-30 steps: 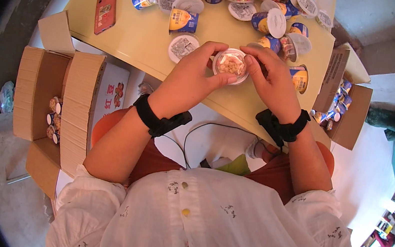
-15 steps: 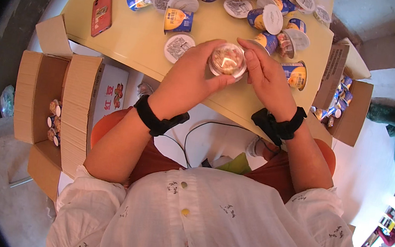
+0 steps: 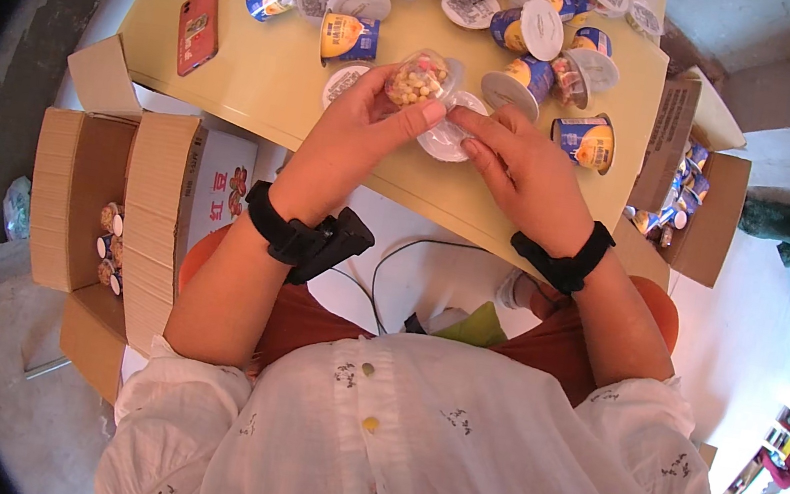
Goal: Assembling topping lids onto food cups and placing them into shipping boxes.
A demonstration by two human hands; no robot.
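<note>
In my left hand (image 3: 354,140) is a small clear plastic cup (image 3: 422,79) of yellowish and pinkish snack pieces, tilted on its side; my thumb and fingers close round it. Just below the cup is a pale, see-through round lid (image 3: 447,143). The fingers of my right hand (image 3: 528,165) pinch at the lid's upper right edge. Whether lid and cup are still joined I cannot tell. Blue and yellow printed cups stand close by, one (image 3: 348,38) beyond my left hand and another (image 3: 583,142) lying beside my right hand.
More cups and round white lids (image 3: 469,10) crowd the far side of the yellow table (image 3: 256,86). A red phone (image 3: 199,29) lies at the left. Open cardboard boxes holding cups stand at the left (image 3: 157,214) and right (image 3: 707,220).
The clear cup has tipped over and moved slightly left and up in my left hand. The pale lid now shows below it, and my right fingers have shifted onto that lid.
</note>
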